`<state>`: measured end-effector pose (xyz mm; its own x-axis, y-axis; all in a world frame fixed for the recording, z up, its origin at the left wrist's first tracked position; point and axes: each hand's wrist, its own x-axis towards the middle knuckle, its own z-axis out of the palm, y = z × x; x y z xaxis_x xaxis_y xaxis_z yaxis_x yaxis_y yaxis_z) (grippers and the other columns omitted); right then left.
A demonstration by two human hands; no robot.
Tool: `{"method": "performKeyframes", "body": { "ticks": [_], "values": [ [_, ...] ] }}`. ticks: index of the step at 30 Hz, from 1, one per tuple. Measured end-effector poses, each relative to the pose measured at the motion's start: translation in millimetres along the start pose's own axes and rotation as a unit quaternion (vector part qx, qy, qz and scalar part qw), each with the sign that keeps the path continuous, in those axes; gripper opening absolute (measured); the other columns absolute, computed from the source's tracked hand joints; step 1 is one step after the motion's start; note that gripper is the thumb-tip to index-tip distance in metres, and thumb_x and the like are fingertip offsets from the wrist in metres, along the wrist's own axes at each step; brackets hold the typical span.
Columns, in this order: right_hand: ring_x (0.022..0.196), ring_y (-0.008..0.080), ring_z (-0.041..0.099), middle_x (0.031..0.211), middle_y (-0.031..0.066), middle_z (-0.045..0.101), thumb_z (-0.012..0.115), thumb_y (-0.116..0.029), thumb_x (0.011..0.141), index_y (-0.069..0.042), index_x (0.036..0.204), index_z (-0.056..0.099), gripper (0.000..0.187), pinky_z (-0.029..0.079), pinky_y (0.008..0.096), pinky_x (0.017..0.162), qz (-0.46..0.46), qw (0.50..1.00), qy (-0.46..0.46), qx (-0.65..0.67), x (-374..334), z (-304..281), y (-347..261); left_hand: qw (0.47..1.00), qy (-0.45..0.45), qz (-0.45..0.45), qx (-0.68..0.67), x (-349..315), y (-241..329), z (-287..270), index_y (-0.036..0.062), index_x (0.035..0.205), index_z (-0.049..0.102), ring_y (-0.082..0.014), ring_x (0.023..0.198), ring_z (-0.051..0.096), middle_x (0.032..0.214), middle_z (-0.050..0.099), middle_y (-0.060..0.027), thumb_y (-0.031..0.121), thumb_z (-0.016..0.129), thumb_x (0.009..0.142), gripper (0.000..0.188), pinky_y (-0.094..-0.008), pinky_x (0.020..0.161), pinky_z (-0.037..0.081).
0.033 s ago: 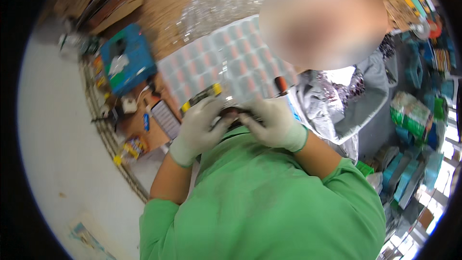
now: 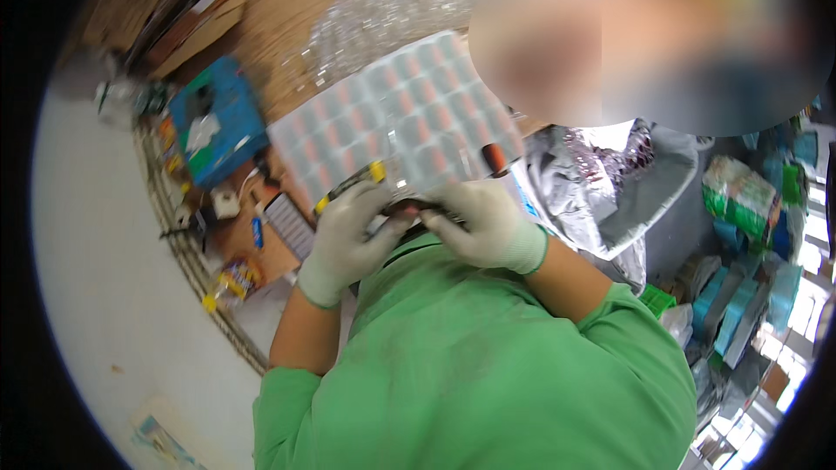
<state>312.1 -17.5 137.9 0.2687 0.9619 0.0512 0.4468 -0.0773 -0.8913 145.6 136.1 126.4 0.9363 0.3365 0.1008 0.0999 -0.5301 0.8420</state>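
Both of my hands wear whitish knit gloves and meet close in front of my green shirt. My left hand [image 2: 348,231] has its fingers curled inward, thumb toward the middle. Opposite it, my right hand [image 2: 483,222] is bent the same way, fingertips pinched together. What they grip between them is small, dark and mostly hidden by the gloves. Against the left fingers lies a yellow and black tool [image 2: 350,185]. Just beyond the hands stretches a whitish sheet [image 2: 392,113] with rows of grey and orange patches. A screwdriver-like orange and black handle [image 2: 494,157] rests at its right edge.
Clear plastic pieces [image 2: 392,13] are heaped on the wooden table behind the sheet. To the left are a blue box [image 2: 218,122], a phone-like slab [image 2: 289,222] and a snack-like packet [image 2: 237,277]. A grey-lined bin [image 2: 649,200] with shiny film stands right. Blurred patches cover the upper right.
The view has shifted slightly, so the table things sit a little further left. My hands keep the same closed pose, close together.
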Motion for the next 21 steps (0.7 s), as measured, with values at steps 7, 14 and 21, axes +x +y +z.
{"method": "performKeyframes", "body": {
  "ticks": [7,14,21],
  "values": [
    [0.067,0.0250,0.071,0.078,0.0091,0.072,0.067,-0.013,0.085,-0.011,0.103,0.072,0.019,0.057,0.0367,0.061,0.043,0.957,0.183,-0.219,42,-164,164,0.973,0.082,-0.207,0.066,129,-114,-42,-0.0011,0.127,0.061,-0.0200,0.106,0.064,0.115,0.068,-0.0151,0.025,0.066,0.093,0.042,-0.0349,0.094,0.051],
    [0.101,0.0463,0.065,0.104,0.0286,0.069,0.045,-0.048,0.099,-0.003,0.118,0.064,0.052,0.051,0.0530,0.088,0.347,0.834,0.159,-0.398,98,-366,350,0.873,0.108,-0.459,0.126,185,-317,-96,0.0069,0.122,0.060,-0.0242,0.088,0.064,0.097,0.064,-0.0131,0.007,0.061,0.084,0.038,-0.0406,0.076,0.053],
    [0.111,0.0459,0.062,0.113,0.0294,0.067,0.041,-0.055,0.099,-0.003,0.117,0.065,0.060,0.048,0.0520,0.095,0.315,0.842,0.124,-0.420,63,-388,404,0.822,0.223,-0.511,-0.120,170,-281,-105,0.0023,0.109,0.057,-0.0217,0.064,0.061,0.075,0.060,-0.0114,0.001,0.057,0.079,0.029,-0.0323,0.049,0.045]
  ]
}}
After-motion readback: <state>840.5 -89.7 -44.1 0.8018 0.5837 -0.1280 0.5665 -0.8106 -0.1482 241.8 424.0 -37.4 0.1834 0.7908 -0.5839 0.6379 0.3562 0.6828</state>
